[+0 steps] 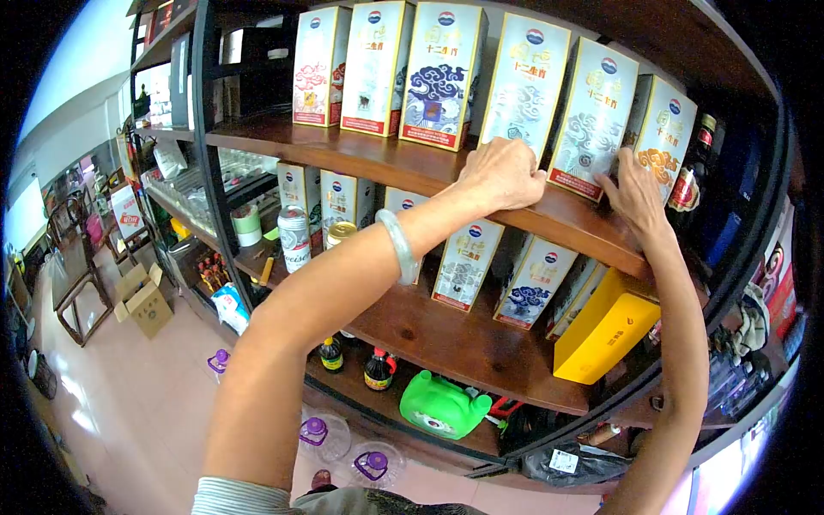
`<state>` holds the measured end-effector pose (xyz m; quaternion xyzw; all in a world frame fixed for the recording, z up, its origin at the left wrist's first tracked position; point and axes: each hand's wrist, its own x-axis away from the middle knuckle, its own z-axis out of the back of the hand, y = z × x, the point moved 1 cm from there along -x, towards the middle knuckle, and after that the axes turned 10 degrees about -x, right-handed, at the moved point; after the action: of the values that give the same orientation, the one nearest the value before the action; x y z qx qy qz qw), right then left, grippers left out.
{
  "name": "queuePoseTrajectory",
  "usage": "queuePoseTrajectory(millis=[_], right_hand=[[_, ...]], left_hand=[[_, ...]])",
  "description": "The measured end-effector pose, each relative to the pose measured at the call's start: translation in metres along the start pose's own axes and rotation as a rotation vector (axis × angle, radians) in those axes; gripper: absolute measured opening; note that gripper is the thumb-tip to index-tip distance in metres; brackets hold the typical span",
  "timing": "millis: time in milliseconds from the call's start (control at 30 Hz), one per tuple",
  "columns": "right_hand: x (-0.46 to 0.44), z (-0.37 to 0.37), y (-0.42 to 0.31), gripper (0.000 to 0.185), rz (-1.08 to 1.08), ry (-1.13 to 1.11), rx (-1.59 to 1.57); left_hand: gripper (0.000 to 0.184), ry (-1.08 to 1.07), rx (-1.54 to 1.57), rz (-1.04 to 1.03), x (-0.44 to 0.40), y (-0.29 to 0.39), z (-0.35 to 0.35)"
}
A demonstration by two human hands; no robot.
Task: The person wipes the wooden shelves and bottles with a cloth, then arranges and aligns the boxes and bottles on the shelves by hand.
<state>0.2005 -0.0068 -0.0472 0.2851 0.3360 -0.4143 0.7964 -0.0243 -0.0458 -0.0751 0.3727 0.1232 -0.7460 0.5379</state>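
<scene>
Several tall boxed bottles line the upper wooden shelf (pixel 343 147). My left hand (pixel 505 174), below a pale bangle (pixel 396 247), is curled at the foot of a white box with pale blue clouds (pixel 525 81). Its fingertips are mostly hidden, so what they grip cannot be seen. My right hand (pixel 639 190) is at the lower front of the shelf's right end, thumb and forefinger apart. The thumb is by the lower corner of a box with grey clouds (pixel 594 116); the fingers are against the box with orange clouds (pixel 665 129).
A dark bottle (pixel 699 159) stands right of the boxes. The shelf below carries more boxes (pixel 468 264), a beer can (pixel 293 236) and a yellow box (pixel 605 330). Lower down lies a green jug (pixel 442 403). Clear jugs with purple handles (pixel 372 464) stand on the floor.
</scene>
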Motion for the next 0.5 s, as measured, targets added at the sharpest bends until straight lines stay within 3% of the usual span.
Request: queuePoseTrajectory(millis=[33,67,167,300,333,467,500], right_hand=[[0.001,0.0,0.002,0.036,-0.046,-0.049,-0.013],[0.003,-0.008,0.015,0.034,0.084,-0.021,-0.023],[0.004,-0.009,0.018,0.033,0.098,-0.064,-0.011],[0.002,0.0,0.018,0.023,0.096,0.089,0.14],[0.0,0.002,0.018,0.021,0.178,0.223,0.109],[-0.002,0.018,-0.009,0.016,0.002,0.352,-0.065],[-0.004,0.018,-0.018,0.017,0.062,0.399,-0.008]], left_hand=[[0.031,-0.014,-0.006,0.003,0.001,0.001,0.002],[0.03,0.006,-0.026,-0.025,0.003,0.003,0.003],[0.029,0.001,-0.023,-0.073,0.003,0.003,0.001],[0.026,0.243,0.174,-0.307,0.011,-0.001,0.002],[0.023,0.44,0.202,-0.442,0.015,-0.002,0.001],[0.021,0.591,0.127,-0.761,0.038,-0.032,0.024],[0.02,0.461,0.049,-0.714,0.046,-0.049,0.038]])
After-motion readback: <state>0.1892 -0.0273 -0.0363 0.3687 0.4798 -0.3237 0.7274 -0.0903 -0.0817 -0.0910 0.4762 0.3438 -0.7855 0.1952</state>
